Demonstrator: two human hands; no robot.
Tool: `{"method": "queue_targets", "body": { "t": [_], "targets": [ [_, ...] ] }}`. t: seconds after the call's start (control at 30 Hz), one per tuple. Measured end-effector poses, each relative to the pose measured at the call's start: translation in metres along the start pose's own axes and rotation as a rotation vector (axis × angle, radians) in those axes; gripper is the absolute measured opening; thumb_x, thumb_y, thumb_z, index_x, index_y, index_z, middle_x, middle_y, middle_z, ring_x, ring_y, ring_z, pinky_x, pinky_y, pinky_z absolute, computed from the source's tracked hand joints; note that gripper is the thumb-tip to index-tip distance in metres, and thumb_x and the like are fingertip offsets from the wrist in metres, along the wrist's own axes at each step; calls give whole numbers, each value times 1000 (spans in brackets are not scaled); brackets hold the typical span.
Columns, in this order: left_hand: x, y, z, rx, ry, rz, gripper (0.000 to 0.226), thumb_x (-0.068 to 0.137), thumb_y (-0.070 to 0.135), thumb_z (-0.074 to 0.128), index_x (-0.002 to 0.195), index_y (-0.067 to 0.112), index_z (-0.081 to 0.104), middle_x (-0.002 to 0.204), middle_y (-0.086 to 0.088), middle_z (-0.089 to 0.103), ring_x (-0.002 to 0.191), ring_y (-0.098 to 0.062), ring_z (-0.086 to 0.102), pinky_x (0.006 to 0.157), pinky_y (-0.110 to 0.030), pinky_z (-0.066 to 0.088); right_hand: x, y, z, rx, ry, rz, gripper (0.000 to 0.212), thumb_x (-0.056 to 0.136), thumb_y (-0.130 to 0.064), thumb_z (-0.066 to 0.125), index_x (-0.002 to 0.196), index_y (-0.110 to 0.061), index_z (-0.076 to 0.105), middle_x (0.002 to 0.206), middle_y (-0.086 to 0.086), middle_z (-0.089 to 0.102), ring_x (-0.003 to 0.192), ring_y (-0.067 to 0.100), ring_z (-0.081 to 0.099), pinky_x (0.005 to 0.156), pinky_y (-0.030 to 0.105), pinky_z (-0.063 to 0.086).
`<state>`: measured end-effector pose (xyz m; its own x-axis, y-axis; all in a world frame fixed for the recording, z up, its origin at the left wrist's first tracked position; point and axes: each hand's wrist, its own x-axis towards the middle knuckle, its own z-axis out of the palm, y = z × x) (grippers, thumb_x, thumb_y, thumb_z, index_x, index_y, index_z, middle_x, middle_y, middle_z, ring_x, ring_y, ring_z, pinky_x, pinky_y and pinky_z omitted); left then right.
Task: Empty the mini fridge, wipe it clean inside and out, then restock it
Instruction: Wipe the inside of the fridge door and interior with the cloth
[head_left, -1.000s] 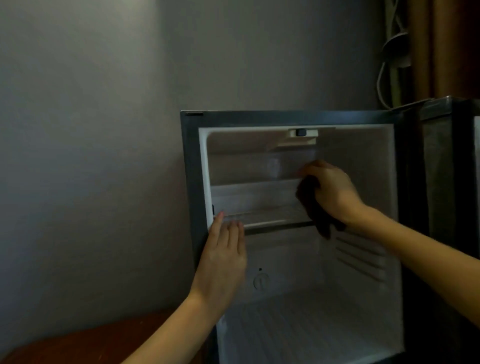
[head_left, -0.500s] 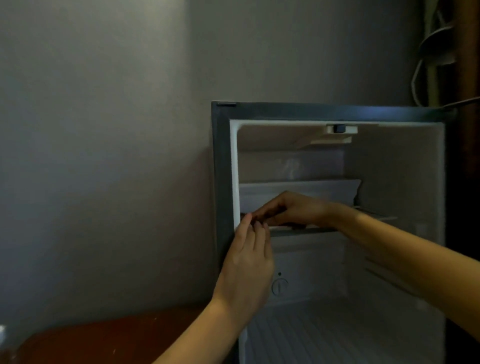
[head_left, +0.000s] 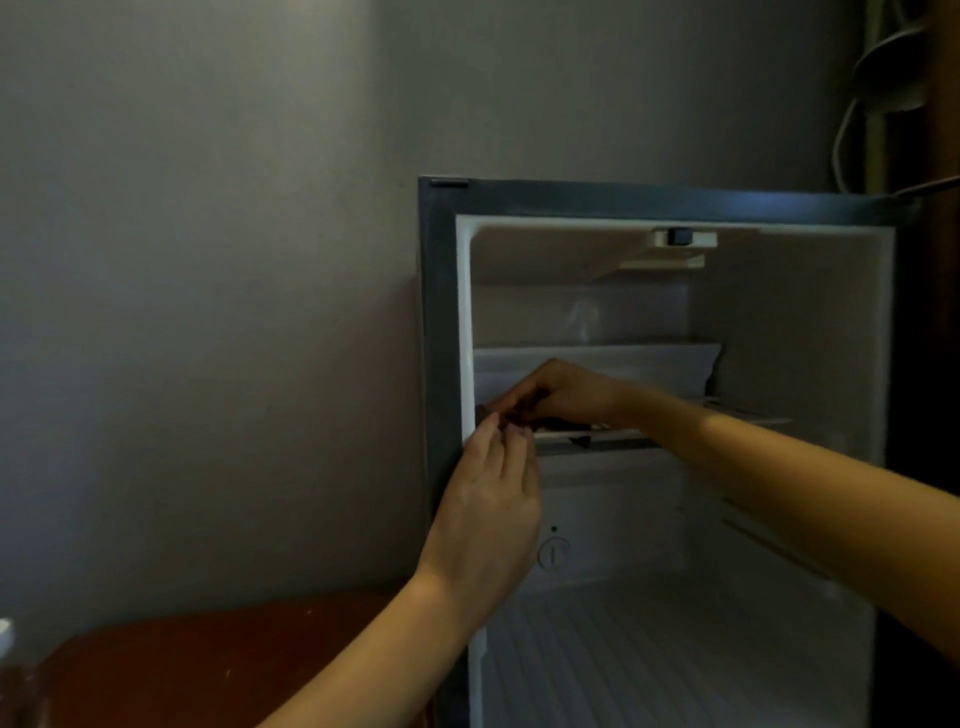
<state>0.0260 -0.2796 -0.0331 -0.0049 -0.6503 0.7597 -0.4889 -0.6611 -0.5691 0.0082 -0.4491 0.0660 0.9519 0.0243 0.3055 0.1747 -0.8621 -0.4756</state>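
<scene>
The mini fridge (head_left: 441, 312) stands open with a dark grey frame and a bare white interior. A clear shelf (head_left: 613, 434) crosses it at mid height. My right hand (head_left: 566, 395) lies flat on the shelf's left front part, pressing a dark cloth (head_left: 561, 425) that shows only as a thin strip under the fingers. My left hand (head_left: 493, 493) is at the shelf's left front corner, fingers curled against the edge by the door seal, touching the fingertips of the right hand.
A reddish-brown wooden surface (head_left: 218, 665) lies low at the left of the fridge, with a clear bottle (head_left: 8, 654) at the frame's left edge. A grey wall is behind. White cables (head_left: 852, 104) hang at top right. A thermostat dial (head_left: 553, 551) sits on the fridge's back wall.
My right hand moved with the cloth from the right side of the upper compartment down and left along the shelf to its left front corner. The left hand stayed at that corner.
</scene>
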Motion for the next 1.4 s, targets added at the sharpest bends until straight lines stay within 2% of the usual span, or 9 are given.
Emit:
{"method": "queue_targets", "body": {
  "t": [0.3, 0.43, 0.5, 0.67, 0.9, 1.03, 1.17, 1.27, 1.4],
  "targets": [
    [-1, 1, 2, -34, -20, -22, 55, 84, 23, 30, 115, -4, 67, 112, -20, 68, 105, -31, 63, 107, -45, 28, -17, 1, -17, 73, -180, -19, 38, 93, 4, 51, 118, -21, 65, 125, 8, 64, 116, 24, 60, 101, 30, 48],
    [-1, 1, 1, -16, -17, -12, 54, 82, 24, 34, 114, -3, 67, 111, -19, 68, 106, -30, 63, 109, -45, 26, -5, 16, -24, -96, 35, 55, 30, 93, 0, 55, 119, -9, 66, 102, 5, 70, 77, 1, 66, 75, 14, 53],
    [-1, 0, 2, -15, -25, -3, 50, 80, 26, 47, 115, -3, 67, 111, -18, 68, 106, -29, 63, 109, -44, 26, -11, 25, -23, -57, 82, 84, 32, 92, 2, 55, 119, -10, 67, 106, 2, 70, 88, 8, 67, 83, 20, 55],
    [-1, 1, 4, -10, -66, -17, 52, 78, 31, 60, 119, -1, 65, 116, -19, 66, 112, -30, 61, 107, -44, 27, -41, 31, -36, 154, -91, 45, 37, 93, 7, 49, 109, -19, 70, 101, 6, 72, 72, 8, 61, 62, 16, 48],
    [-2, 2, 0, -27, -108, -42, 52, 80, 30, 50, 120, 0, 65, 117, -17, 66, 112, -28, 62, 107, -43, 27, -13, 32, -18, -66, 21, 15, 40, 91, 12, 49, 123, -6, 64, 123, 13, 65, 97, 13, 66, 82, 11, 48],
    [-1, 4, 1, -86, -153, -35, 56, 76, 33, 53, 119, -1, 66, 116, -19, 66, 111, -30, 62, 107, -43, 28, -34, 34, -33, 87, -103, 18, 48, 90, 16, 42, 112, -18, 69, 114, 9, 70, 72, 9, 60, 59, 15, 46],
    [9, 10, -15, -128, -273, -88, 62, 70, 41, 66, 114, -2, 68, 108, -20, 67, 101, -33, 64, 103, -44, 32, -9, 30, -13, -163, 54, -11, 43, 89, 11, 48, 119, -13, 68, 122, 0, 66, 108, 13, 64, 93, 25, 51],
    [21, 14, -23, -113, -311, -151, 69, 88, 38, 55, 138, -9, 42, 133, -26, 47, 126, -38, 46, 115, -45, 22, -18, 26, -15, -94, 29, 41, 45, 89, 13, 47, 120, -13, 67, 123, -3, 65, 115, 14, 61, 103, 28, 46],
    [21, 24, -8, -169, -251, -229, 70, 68, 35, 76, 121, -8, 60, 113, -25, 63, 107, -36, 62, 107, -47, 41, -43, 22, -44, -50, -61, 71, 47, 92, 9, 46, 110, -28, 69, 97, 4, 72, 80, 13, 66, 74, 26, 54]
  ]
}}
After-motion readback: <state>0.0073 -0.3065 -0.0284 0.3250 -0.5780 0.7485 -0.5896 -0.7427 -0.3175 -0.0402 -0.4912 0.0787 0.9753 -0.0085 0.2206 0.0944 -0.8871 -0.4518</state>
